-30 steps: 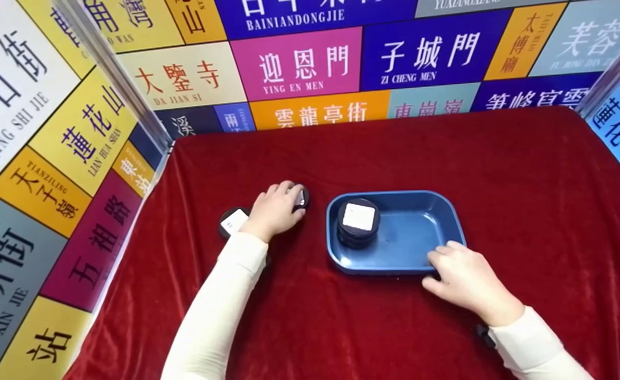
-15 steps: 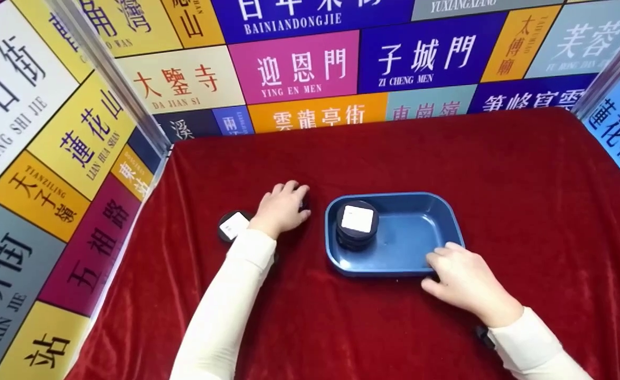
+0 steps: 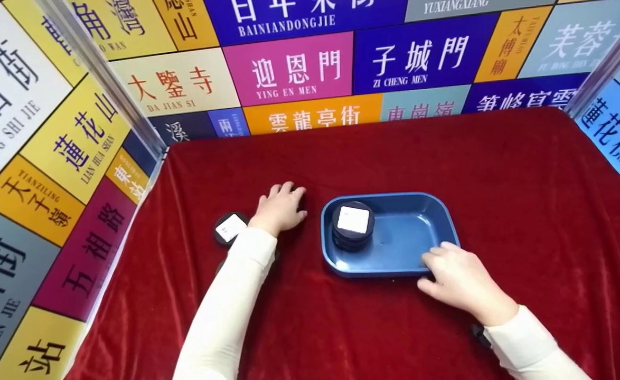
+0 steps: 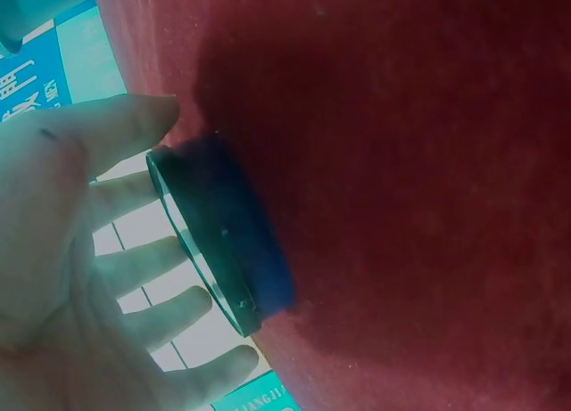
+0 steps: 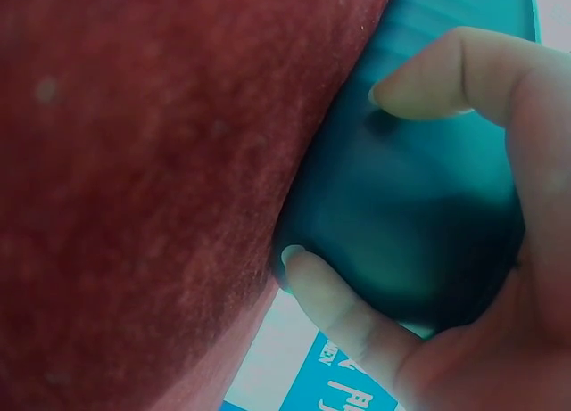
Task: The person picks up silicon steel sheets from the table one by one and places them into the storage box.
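My left hand (image 3: pixel 278 209) reaches over a flat, round dark piece (image 4: pixel 223 233) on the red cloth. In the left wrist view its thumb and spread fingers surround the piece, and I see no firm grip on it. From the head view the hand hides this piece. Beside my left wrist lies another round dark piece (image 3: pixel 231 228) with a white label. My right hand (image 3: pixel 460 277) grips the near right corner of a blue plastic tub (image 3: pixel 410 272), fingers curled at its rim and wall. Inside the tub's left end stands a stack of similar labelled round pieces (image 3: pixel 353 224).
Red velvet cloth (image 3: pixel 373 332) covers the table. Printed sign panels (image 3: pixel 289 68) with large characters stand along the back and the left side. Metal posts (image 3: pixel 114 84) hold the panel corners.
My left hand has shifted slightly right and its fingers have spread, now hiding the round piece that showed between them earlier. My right hand stays at the tub's corner.
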A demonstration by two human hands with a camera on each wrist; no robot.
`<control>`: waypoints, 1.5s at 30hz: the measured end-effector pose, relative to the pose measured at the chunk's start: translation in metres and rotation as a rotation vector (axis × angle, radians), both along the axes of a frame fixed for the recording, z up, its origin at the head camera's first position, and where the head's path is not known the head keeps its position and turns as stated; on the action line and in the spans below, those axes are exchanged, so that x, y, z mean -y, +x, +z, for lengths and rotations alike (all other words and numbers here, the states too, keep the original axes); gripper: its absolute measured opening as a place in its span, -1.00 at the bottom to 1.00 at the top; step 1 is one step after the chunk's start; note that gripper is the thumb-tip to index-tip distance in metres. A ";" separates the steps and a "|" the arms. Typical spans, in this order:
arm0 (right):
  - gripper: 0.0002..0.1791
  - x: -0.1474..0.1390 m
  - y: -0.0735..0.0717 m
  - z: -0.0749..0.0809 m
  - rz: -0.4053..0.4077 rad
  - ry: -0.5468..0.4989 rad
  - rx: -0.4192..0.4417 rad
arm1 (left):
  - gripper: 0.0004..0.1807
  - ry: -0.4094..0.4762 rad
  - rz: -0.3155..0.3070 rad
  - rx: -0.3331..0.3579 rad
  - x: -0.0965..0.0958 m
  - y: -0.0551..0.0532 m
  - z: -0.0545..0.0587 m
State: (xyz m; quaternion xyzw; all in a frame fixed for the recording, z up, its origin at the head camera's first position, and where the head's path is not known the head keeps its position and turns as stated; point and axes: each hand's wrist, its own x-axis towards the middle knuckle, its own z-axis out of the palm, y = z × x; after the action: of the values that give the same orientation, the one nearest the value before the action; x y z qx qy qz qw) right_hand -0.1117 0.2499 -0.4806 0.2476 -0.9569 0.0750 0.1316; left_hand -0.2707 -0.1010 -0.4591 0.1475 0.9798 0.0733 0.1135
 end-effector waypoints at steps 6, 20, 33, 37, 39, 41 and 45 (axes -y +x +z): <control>-0.83 0.001 0.001 0.001 0.001 -0.010 -0.011 | -0.38 0.028 0.017 0.040 0.001 -0.001 -0.001; -0.81 0.001 0.001 0.000 0.001 -0.008 -0.014 | -0.40 0.069 0.029 0.049 0.005 -0.007 -0.008; -0.82 0.001 0.002 0.002 -0.003 -0.006 -0.008 | -0.43 0.073 0.013 0.021 0.006 -0.005 -0.005; -0.81 0.001 0.002 0.002 -0.003 -0.007 -0.008 | -0.45 0.070 0.001 0.009 0.006 -0.003 -0.003; -0.80 0.001 0.002 0.002 -0.003 -0.006 -0.010 | -0.46 0.066 -0.002 0.003 0.007 -0.002 -0.002; -0.80 0.002 0.002 0.002 -0.002 -0.007 -0.013 | -0.46 0.065 -0.004 0.002 0.007 0.000 -0.001; -0.80 0.002 0.002 0.002 -0.002 -0.003 -0.014 | -0.47 0.068 -0.009 0.003 0.007 0.003 0.000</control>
State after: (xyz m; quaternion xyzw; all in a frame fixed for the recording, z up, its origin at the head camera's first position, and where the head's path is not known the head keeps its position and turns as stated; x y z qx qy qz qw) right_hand -0.1093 0.2478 -0.4785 0.2468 -0.9562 0.0747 0.1387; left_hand -0.2681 -0.1085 -0.4593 0.1555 0.9759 0.1060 0.1101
